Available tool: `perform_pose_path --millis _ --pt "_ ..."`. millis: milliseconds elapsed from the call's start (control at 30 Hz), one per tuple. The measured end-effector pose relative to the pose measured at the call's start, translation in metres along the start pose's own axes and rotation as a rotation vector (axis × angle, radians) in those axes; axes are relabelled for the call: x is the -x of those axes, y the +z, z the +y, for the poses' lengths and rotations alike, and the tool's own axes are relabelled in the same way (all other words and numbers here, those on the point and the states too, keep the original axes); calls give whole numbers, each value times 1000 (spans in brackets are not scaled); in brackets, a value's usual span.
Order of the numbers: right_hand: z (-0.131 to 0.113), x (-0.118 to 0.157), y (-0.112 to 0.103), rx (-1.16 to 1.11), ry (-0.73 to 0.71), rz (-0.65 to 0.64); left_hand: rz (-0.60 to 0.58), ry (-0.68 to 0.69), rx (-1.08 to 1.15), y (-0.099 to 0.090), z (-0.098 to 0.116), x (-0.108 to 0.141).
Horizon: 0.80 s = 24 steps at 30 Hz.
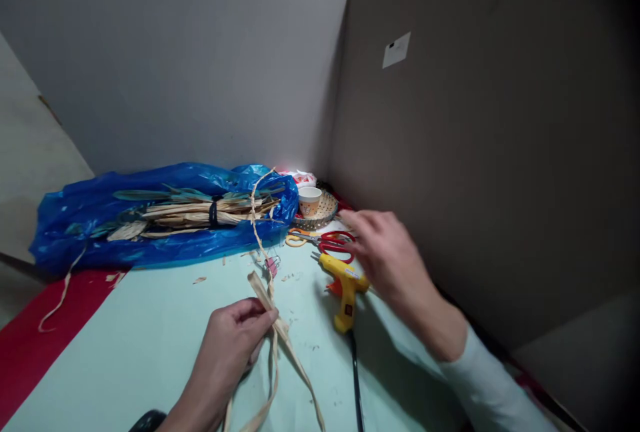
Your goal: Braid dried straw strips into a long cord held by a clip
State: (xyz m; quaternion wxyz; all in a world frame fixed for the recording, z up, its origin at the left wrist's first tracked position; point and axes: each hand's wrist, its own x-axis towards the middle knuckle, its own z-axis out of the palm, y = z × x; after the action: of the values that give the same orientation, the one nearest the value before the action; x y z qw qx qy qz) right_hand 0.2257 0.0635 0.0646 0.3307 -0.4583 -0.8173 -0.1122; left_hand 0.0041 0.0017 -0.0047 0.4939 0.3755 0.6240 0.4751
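My left hand pinches a braid of dried plant-fibre strips between thumb and fingers. From the pinch, the thin plaited part runs up past a pink binder clip toward the blue bag. Loose strips hang below the hand toward the front edge of view. My right hand, slightly blurred, hovers at the red-handled scissors and a yellow glue gun. Its thumb and forefinger are apart, and I see nothing held; whether it touches the scissors I cannot tell.
Behind lies a blue plastic bag with a tied bundle of dried strips. A paper cup sits in a woven basket beside yellow-handled scissors. The glue gun's black cord runs forward. Grey partitions enclose the table.
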Motion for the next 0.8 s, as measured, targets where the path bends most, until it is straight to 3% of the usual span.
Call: perform_pose_path --millis 100,167,333,533,800 --pt "-41 11 28 -104 -553 -184 -6 6 77 -2 -3 -1" --pt "-59 16 39 -111 -715 -247 -19 0 141 -3 -3 -1" --pt "-57 20 49 -169 -730 -231 -83 -45 253 -6 2 1" --pt "-50 19 54 -294 -783 -167 -179 -21 238 -10 -1 -2" --pt "-50 20 54 -333 -781 -195 -159 -52 242 -8 -1 -3"
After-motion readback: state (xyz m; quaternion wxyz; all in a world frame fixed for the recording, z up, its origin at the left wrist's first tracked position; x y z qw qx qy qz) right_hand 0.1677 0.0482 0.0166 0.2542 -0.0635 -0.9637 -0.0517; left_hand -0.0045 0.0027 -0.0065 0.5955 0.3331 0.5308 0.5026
